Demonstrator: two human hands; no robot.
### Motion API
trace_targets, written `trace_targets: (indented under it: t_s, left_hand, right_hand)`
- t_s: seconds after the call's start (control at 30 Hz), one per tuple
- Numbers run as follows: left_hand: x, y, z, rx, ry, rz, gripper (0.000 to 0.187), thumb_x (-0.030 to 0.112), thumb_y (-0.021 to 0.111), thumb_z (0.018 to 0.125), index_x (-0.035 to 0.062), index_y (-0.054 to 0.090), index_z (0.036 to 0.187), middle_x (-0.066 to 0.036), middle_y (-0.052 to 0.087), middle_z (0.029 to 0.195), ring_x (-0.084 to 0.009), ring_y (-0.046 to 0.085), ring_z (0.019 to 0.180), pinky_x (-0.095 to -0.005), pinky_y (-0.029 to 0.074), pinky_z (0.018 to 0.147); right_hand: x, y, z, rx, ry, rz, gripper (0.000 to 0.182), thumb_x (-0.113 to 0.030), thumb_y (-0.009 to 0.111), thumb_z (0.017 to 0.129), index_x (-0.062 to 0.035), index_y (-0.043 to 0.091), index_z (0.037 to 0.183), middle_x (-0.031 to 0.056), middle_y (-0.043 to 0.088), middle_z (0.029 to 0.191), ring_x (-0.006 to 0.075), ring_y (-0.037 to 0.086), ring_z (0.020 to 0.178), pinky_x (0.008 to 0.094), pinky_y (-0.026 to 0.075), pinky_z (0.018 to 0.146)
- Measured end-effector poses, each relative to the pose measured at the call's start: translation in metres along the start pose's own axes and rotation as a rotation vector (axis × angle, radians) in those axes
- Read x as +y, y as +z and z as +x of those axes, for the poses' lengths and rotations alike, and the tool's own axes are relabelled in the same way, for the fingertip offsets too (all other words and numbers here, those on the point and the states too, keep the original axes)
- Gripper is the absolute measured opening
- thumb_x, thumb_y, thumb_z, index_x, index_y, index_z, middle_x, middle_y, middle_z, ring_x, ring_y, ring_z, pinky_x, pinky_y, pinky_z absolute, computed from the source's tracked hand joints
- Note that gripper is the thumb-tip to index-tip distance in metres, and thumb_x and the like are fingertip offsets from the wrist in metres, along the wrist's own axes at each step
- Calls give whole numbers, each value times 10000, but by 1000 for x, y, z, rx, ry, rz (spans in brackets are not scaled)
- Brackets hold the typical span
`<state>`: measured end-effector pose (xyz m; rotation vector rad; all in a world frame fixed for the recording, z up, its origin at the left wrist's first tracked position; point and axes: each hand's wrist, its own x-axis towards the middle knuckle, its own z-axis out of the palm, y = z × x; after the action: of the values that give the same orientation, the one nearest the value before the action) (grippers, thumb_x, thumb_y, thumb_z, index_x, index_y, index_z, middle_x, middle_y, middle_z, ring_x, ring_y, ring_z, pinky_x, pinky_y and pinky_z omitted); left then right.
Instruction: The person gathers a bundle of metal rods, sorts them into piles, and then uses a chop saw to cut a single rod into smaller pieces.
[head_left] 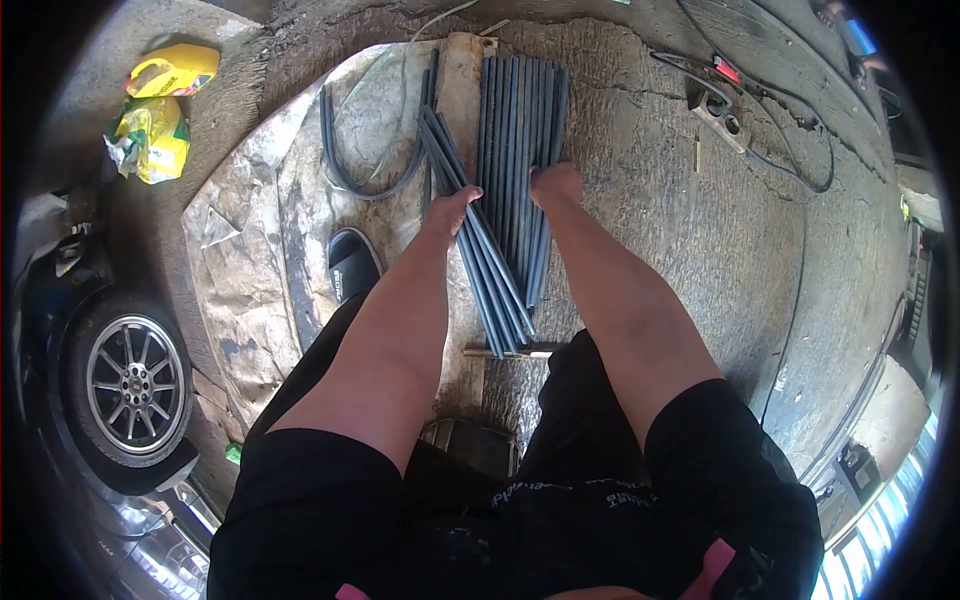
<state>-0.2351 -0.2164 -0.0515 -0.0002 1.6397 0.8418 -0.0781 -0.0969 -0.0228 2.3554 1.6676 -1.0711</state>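
My left hand [453, 210] is closed around a small bundle of dark grey metal rods [485, 272], tilted with their upper ends to the left. Beside it, a wider row of the same kind of rods [518, 115] lies side by side, pointing away from me. My right hand [557, 186] is at the right edge of that row, its fingers curled over the outer rods. The held bundle overlaps the lower left part of the row. A wooden piece [460, 85] lies under the far left side of the rods.
A bent dark tube [372, 192] and a slipper [353, 262] lie left on a worn sheet [255, 190]. A power strip [722, 125] with cables sits to the right. A yellow bottle [178, 72], a yellow bag [160, 140] and a car wheel [137, 385] are at far left.
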Motion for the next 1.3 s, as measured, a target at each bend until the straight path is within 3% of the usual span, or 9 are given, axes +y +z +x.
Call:
trace_targets:
  t_s: [0.13, 0.27, 0.33, 0.47, 0.53, 0.87, 0.97, 1.03, 1.3]
  left_hand:
    - [-3, -1, 6, 28, 2, 12, 759, 339, 729, 683, -103, 477, 1246, -229, 476, 1307, -312, 443, 1224, -395, 333, 1009]
    - [-1, 1, 4, 58, 7, 51, 755, 335, 727, 683, -108, 478, 1241, -231, 511, 1264, -307, 481, 1184, -385, 355, 984]
    - [2, 1, -6, 46, -32, 27, 745, 333, 726, 683, -105, 485, 1234, -232, 527, 1243, -307, 501, 1161, -389, 369, 968]
    - [-6, -3, 12, 19, 2, 10, 715, 339, 722, 688, -85, 506, 1223, -229, 553, 1213, -313, 537, 1121, -403, 394, 941]
    - [-6, -3, 13, 51, -16, 57, 728, 358, 717, 689, -77, 503, 1232, -224, 528, 1255, -316, 501, 1171, -411, 368, 976]
    - [-9, -7, 18, 21, -26, 74, 775, 386, 717, 674, -50, 480, 1270, -220, 506, 1284, -329, 479, 1196, -415, 353, 988]
    - [-7, -5, 16, 50, -2, 81, 767, 382, 716, 673, -60, 488, 1256, -220, 523, 1261, -328, 503, 1164, -415, 363, 977]
    - [-5, -3, 11, 74, 41, 32, 591, 275, 723, 716, -80, 518, 1142, -188, 616, 1024, -277, 628, 890, -393, 500, 806]
    - [-1, -3, 7, 57, -3, 49, 548, 262, 717, 719, -75, 550, 1117, -181, 623, 1050, -274, 626, 912, -387, 480, 846]
  right_hand:
    - [-7, -8, -3, -103, 52, -15, 471, -290, 617, 821, 41, 511, 1139, 223, 545, 1173, 333, 580, 1064, 395, 499, 890]
    - [-9, 2, -1, -6, 58, -29, 479, -283, 638, 801, 39, 519, 1134, 218, 552, 1162, 320, 595, 1043, 394, 510, 875]
    - [-6, 1, 0, -141, 105, 46, 493, -287, 658, 784, 45, 530, 1125, 223, 567, 1144, 321, 610, 1021, 392, 519, 859]
    - [-10, -5, -1, -77, 98, 11, 512, -287, 677, 766, 56, 543, 1123, 231, 581, 1131, 327, 616, 1015, 394, 522, 855]
    - [-9, -16, -3, -235, 30, 6, 531, -299, 686, 762, 60, 549, 1129, 220, 580, 1133, 330, 613, 1019, 396, 519, 864]
    - [-14, 6, -4, -35, 70, -42, 467, -222, 622, 795, 54, 534, 1161, 239, 597, 1120, 317, 625, 1002, 371, 514, 877]
    - [-13, -6, -6, -100, -14, -48, 452, -241, 659, 779, 46, 569, 1116, 225, 612, 1099, 310, 636, 978, 373, 523, 852]
    - [-12, -14, -9, -164, 23, -14, 436, -274, 695, 755, 30, 613, 1056, 217, 630, 1067, 299, 645, 958, 374, 528, 831]
    - [-17, 5, -12, -243, 37, 19, 441, -307, 718, 737, 19, 633, 1023, 231, 587, 1143, 303, 627, 999, 384, 521, 844]
